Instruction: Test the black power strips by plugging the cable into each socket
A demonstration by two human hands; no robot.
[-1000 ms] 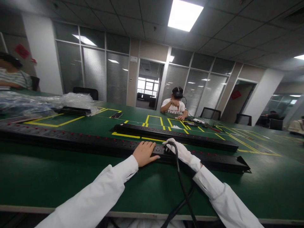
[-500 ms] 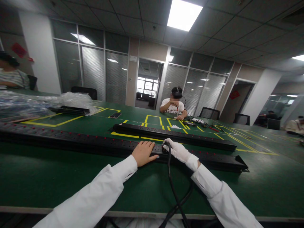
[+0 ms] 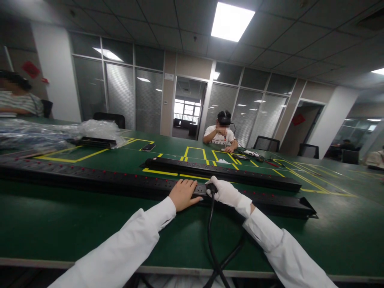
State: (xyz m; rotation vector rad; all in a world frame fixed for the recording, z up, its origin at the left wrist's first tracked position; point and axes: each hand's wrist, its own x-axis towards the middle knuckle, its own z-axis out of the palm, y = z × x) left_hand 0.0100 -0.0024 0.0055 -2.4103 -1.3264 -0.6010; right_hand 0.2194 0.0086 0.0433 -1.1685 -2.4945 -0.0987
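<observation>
Left hand [image 3: 182, 196], thumb spread, steadies power strip [image 3: 120, 182]; right hand [image 3: 227, 193], at its three o'clock, pinches plug [image 3: 212, 188], best held square.

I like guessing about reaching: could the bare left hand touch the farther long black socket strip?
Probably yes: the bare left hand rests on the nearer long black socket strip, and only flat yellow tape and green tabletop show between that and the farther strip.
</observation>
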